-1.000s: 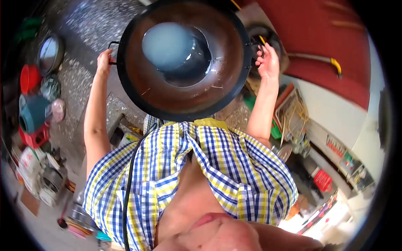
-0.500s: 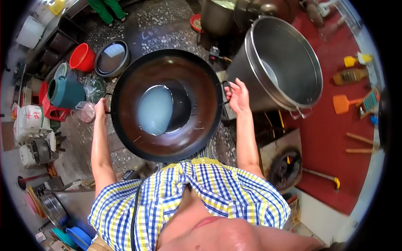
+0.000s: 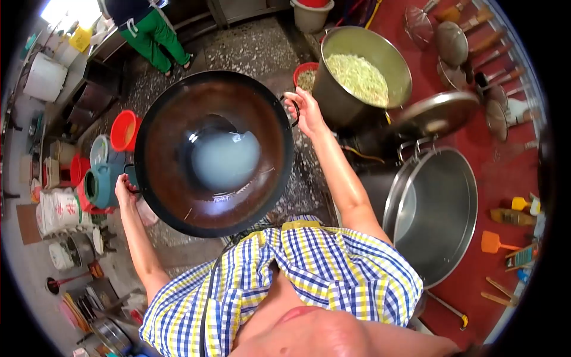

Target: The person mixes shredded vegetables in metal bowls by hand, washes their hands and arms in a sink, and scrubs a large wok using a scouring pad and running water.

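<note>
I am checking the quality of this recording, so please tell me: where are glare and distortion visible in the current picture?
Head view: small white glints inside the wok; head view: a washed-out bright patch at upper left; head view: wide-angle curving towards the edges, with black corners.

Between our left hand point(image 3: 125, 190) and right hand point(image 3: 307, 113) we hold a wide, round wok point(image 3: 169, 122), dark-rimmed and brown inside, its open mouth facing up toward us. Midway between our grips, we see liquid point(image 3: 226, 160) with a pale bluish sheen pooled in its bottom. Its black looped handles point(image 3: 297, 116) sit at opposite sides, one at each hand.
</note>
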Tool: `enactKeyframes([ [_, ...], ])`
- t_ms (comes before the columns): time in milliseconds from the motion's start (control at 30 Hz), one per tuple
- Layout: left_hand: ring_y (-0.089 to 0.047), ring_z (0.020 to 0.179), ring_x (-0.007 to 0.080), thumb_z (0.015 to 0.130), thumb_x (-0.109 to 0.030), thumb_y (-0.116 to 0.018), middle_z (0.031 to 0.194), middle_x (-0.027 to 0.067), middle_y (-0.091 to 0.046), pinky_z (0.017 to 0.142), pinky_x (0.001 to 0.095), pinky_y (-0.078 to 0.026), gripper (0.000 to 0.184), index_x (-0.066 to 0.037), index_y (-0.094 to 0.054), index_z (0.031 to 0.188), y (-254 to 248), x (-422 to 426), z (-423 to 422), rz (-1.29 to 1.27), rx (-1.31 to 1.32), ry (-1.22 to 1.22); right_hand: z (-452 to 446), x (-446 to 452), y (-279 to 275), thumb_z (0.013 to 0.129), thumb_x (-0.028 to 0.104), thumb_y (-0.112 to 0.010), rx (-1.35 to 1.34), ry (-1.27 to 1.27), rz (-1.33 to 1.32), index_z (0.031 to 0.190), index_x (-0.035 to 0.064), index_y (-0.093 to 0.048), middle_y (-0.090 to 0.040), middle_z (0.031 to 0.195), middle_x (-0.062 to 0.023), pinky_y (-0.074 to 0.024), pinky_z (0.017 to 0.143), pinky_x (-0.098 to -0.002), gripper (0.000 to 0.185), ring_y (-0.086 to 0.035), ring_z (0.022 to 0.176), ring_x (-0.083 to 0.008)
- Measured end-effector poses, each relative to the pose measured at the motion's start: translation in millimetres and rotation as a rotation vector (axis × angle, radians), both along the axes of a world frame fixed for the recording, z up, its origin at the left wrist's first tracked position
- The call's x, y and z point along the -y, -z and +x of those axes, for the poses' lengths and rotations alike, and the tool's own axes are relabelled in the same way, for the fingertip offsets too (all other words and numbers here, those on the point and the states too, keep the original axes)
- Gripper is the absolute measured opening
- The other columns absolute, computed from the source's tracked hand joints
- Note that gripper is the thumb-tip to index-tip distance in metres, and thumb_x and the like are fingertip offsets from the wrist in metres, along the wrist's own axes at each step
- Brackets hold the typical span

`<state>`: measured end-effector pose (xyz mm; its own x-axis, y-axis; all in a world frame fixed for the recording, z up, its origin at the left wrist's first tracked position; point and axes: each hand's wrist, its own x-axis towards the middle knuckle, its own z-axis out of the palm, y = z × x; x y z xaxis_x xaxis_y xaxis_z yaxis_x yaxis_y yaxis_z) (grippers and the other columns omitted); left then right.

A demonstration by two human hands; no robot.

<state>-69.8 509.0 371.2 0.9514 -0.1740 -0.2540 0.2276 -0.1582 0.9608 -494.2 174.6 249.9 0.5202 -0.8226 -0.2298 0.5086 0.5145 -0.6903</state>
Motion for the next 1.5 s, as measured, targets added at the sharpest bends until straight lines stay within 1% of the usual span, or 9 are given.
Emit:
enactKeyframes([
  [433, -0.034, 0.042, 0.0075, 0.074, -0.022, -0.051, 0.049, -0.0067, -0.039, 0.044, 0.0246, -0.031, 0.011, -0.014, -0.051, 0.067, 64, 91, -57, -0.050, -0.187, 0.197, -90, 45, 65, 0.077, 0.054, -0.042, -0.178, 0.070, -0.037, 0.100, 0.0079, -0.061, -0.059, 0.102, -0.0010, -0.0287, 0.060, -0.0209, 0.054, -0.044, 0.074, -0.0079],
  [667, -0.030, 0.037, 0.0072, 0.085, -0.029, -0.047, 0.045, -0.0073, -0.032, 0.046, 0.0264, -0.038, 0.024, -0.016, -0.047, 0.065, 31, 92, -95, 0.063, -0.304, 0.571, -117, 42, 89, 0.078, 0.054, -0.041, -0.290, 0.163, -0.031, 0.097, 0.0111, -0.062, -0.062, 0.092, -0.0017, -0.0266, 0.073, -0.0237, 0.052, -0.045, 0.085, -0.0078],
  [767, -0.026, 0.035, 0.0078, 0.087, -0.032, -0.044, 0.045, -0.0065, -0.031, 0.047, 0.0273, -0.040, 0.029, -0.015, -0.046, 0.064, 1, 118, -146, -0.017, -0.433, 0.754, -157, 76, 94, 0.078, 0.055, -0.039, -0.329, 0.207, 0.000, 0.097, 0.0109, -0.062, -0.062, 0.086, -0.0008, -0.0280, 0.064, -0.0221, 0.054, -0.046, 0.076, -0.0083],
  [900, -0.020, 0.032, 0.0094, 0.090, -0.033, -0.036, 0.044, -0.0060, -0.025, 0.046, 0.0273, -0.038, 0.034, -0.014, -0.042, 0.062, 36, 169, -217, -0.163, -0.414, 0.652, -189, 135, 141, 0.078, 0.050, -0.048, -0.349, 0.361, 0.022, 0.102, 0.0072, -0.059, -0.061, 0.088, -0.0028, -0.0349, 0.067, -0.0237, 0.051, -0.051, 0.081, -0.0104],
  [1067, -0.016, 0.037, 0.0090, 0.088, -0.030, -0.041, 0.045, -0.0063, -0.017, 0.049, 0.0251, -0.029, 0.037, -0.019, -0.027, 0.055, 55, 448, -260, -0.187, -0.521, 0.849, -153, 250, 77, 0.081, 0.034, -0.055, -0.445, 0.379, -0.134, 0.105, 0.0030, -0.056, -0.061, 0.093, -0.0049, -0.0414, 0.073, -0.0249, 0.039, -0.055, 0.083, -0.0112],
  [1267, -0.033, 0.038, 0.0164, 0.075, -0.022, -0.057, 0.046, 0.0033, -0.032, 0.037, 0.0281, -0.029, 0.020, -0.010, -0.043, 0.066, 242, 699, -256, 0.106, -0.487, 0.606, -175, 200, 139, 0.081, 0.018, -0.059, -0.388, 0.606, 0.143, 0.107, -0.0007, -0.054, -0.057, 0.101, -0.0072, -0.0458, 0.076, -0.0276, 0.032, -0.055, 0.092, -0.0146],
  [1333, -0.033, 0.036, 0.0163, 0.074, -0.021, -0.056, 0.045, 0.0032, -0.031, 0.035, 0.0289, -0.029, 0.018, -0.010, -0.044, 0.067, 263, 725, -235, 0.116, -0.436, 0.631, -193, 155, 155, 0.083, 0.031, -0.050, -0.546, 0.574, 0.415, 0.116, 0.0058, -0.049, -0.057, 0.106, -0.0114, -0.0401, 0.086, -0.0331, 0.041, -0.055, 0.096, -0.0204],
  [1467, -0.044, 0.052, 0.0139, 0.075, -0.019, -0.060, 0.058, 0.0024, -0.043, 0.053, 0.0279, -0.046, 0.014, -0.008, -0.050, 0.075, 259, 733, -211, 0.066, -0.507, 0.635, -236, 63, 178, 0.075, 0.036, -0.060, -0.456, 0.672, 0.611, 0.116, 0.0037, -0.047, -0.059, 0.101, -0.0098, -0.0441, 0.075, -0.0283, 0.054, -0.058, 0.087, -0.0182],
  [1500, -0.050, 0.070, 0.0143, 0.078, -0.015, -0.058, 0.074, 0.0023, -0.051, 0.073, 0.0301, -0.047, 0.011, -0.008, -0.054, 0.085, 265, 782, -202, -0.066, -0.594, 0.731, -224, 102, 169, 0.074, 0.032, -0.063, -0.430, 0.733, 0.484, 0.114, 0.0028, -0.049, -0.060, 0.098, -0.0097, -0.0448, 0.070, -0.0254, 0.051, -0.059, 0.082, -0.0176],
])
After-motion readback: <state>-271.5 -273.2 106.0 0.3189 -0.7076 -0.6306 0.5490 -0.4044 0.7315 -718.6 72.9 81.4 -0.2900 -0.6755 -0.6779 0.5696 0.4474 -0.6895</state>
